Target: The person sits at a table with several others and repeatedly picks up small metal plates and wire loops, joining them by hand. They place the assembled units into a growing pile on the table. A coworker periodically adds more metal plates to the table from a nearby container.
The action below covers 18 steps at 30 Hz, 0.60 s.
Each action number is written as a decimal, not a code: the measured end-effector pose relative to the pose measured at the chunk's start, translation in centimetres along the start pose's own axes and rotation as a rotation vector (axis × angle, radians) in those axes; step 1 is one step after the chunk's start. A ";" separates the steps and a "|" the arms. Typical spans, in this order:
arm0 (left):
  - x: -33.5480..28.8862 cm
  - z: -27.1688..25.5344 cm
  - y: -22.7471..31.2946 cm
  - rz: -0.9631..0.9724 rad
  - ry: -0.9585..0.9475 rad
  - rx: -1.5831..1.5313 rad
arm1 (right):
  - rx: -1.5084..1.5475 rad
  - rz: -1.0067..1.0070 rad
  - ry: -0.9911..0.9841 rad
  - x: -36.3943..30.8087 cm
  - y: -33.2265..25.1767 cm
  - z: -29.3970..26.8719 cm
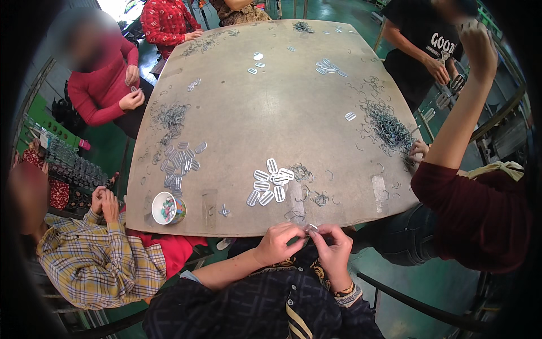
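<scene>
Both my hands meet just off the table's near edge, around a small shiny metal buckle (310, 227). My left hand (278, 244) pinches it from the left, and my right hand (334, 251) grips it between thumb and fingers from the right. Fingertips cover most of the buckle, so its details are hidden. On the table beyond my hands lies a loose pile of flat, slotted metal buckles (262, 185). Beside that pile are small clumps of thin curved wire pieces (320, 198). A few more wire pieces (224, 211) lie left of my hands.
A white cup (162, 221) with small coloured bits stands near the table's left corner. Behind it is another buckle heap (183, 161). A large tangle of wire pieces (389, 127) covers the right side of the brown tabletop (248, 124). Several people work around the edges.
</scene>
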<state>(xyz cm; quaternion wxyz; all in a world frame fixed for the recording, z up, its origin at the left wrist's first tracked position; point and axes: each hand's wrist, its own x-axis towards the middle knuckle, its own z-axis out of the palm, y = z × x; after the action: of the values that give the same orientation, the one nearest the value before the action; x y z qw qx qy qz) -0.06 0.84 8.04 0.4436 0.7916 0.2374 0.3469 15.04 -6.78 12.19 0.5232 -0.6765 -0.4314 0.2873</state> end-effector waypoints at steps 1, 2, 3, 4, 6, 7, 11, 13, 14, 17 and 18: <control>0.0 0.1 -0.2 0.015 0.001 -0.014 | -0.025 -0.031 0.007 -0.1 -0.3 -0.1; 0.0 -0.1 -0.4 0.014 -0.054 -0.042 | -0.050 -0.062 0.014 -0.3 -0.5 -0.1; 0.1 -0.4 -0.7 0.014 -0.109 -0.070 | -0.068 -0.084 0.026 -0.5 -0.3 -0.2; 0.3 -0.6 -1.0 0.014 -0.166 -0.097 | -0.085 -0.105 0.039 -0.7 0.1 -0.4; 0.8 -0.8 -2.5 -0.047 -0.121 -0.039 | -0.114 -0.131 0.065 -1.0 0.1 -0.7; 1.2 -0.8 -3.3 -0.077 -0.097 -0.009 | -0.124 -0.138 0.076 -1.1 -0.1 -0.8; 3.9 0.0 -5.6 -0.120 0.016 0.340 | -0.140 -0.142 0.083 -1.5 -0.3 -1.3; 5.1 0.9 -5.8 -0.116 0.044 0.403 | -0.130 -0.139 0.077 -1.6 -0.5 -1.3; 5.2 1.2 -6.1 -0.126 0.027 0.422 | -0.125 -0.137 0.073 -1.7 -0.6 -1.3; 5.7 1.9 -6.8 -0.140 -0.010 0.473 | -0.146 -0.153 0.066 -2.0 -0.8 -1.5; 5.7 2.0 -6.7 -0.136 -0.010 0.490 | -0.143 -0.146 0.064 -2.0 -0.8 -1.6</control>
<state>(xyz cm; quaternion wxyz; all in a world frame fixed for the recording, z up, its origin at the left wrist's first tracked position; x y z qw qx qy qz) 4.69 6.96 3.38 0.2619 0.8594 0.3650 0.2443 15.21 -9.26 13.26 0.5065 -0.6879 -0.4819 0.1952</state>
